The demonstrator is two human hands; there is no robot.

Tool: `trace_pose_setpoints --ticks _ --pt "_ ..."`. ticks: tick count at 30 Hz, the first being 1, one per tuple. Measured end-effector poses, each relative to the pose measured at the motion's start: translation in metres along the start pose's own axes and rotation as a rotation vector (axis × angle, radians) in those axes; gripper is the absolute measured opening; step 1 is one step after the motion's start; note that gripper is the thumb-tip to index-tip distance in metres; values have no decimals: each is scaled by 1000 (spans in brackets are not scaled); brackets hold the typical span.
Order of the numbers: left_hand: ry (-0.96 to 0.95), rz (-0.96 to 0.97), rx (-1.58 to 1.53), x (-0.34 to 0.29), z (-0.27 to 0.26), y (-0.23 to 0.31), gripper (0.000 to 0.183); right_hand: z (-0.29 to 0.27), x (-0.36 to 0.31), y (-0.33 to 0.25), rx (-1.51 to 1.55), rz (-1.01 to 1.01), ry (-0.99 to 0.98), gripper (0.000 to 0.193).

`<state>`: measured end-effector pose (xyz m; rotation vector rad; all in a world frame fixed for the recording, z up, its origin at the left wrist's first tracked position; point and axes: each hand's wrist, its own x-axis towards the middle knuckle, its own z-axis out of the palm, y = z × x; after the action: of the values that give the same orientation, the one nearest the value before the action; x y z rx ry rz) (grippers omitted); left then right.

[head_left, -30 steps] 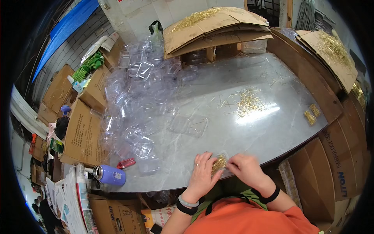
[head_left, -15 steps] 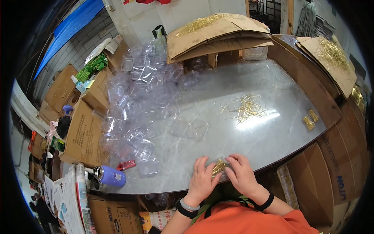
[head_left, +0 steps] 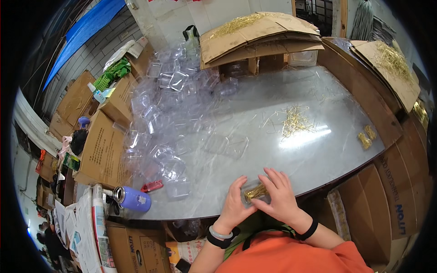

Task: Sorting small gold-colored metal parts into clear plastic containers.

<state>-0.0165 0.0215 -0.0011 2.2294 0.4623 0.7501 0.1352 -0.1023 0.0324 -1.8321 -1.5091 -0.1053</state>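
Observation:
At the near edge of the table a small clear plastic box (head_left: pixel 248 185) holds a bundle of gold wire pins (head_left: pixel 256 192). My left hand (head_left: pixel 235 202) grips the box from its left side, the thumb along the near edge. From the right, my right hand (head_left: pixel 280 199) holds the box too, its fingers over the right end and the thumb at the near side. Farther up the table lies a loose heap of gold wire pins (head_left: pixel 297 122). Two tied gold bundles (head_left: pixel 365 140) rest near the right edge.
Many clear plastic boxes (head_left: pixel 175 104) are piled on the table's left. A purple bottle (head_left: pixel 135 200) and a red tool (head_left: pixel 151 186) lie front left. Cardboard sheets (head_left: pixel 261 34) bearing gold wire stand at the back. A cardboard wall (head_left: pixel 359 86) borders the right.
My right hand has shifted left over the box, its fingers now reaching across the bundle's right end. The bundle lies more level, and the view has shifted slightly.

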Motion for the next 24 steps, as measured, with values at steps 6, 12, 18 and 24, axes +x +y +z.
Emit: trace_pose_setpoints --ticks 6,12,18,24 --pt "-39 -32 -69 1 -4 2 105 28 9 -3 68 173 -17 64" --pt "-44 75 -203 -2 -12 -4 102 6 2 -14 -264 -113 -82 65" --pt "-33 36 -299 -2 -8 -3 82 18 -7 -7 -184 -110 -252 70" --pt "-40 153 15 -6 -1 -7 92 -9 12 -5 220 -28 -258 85"
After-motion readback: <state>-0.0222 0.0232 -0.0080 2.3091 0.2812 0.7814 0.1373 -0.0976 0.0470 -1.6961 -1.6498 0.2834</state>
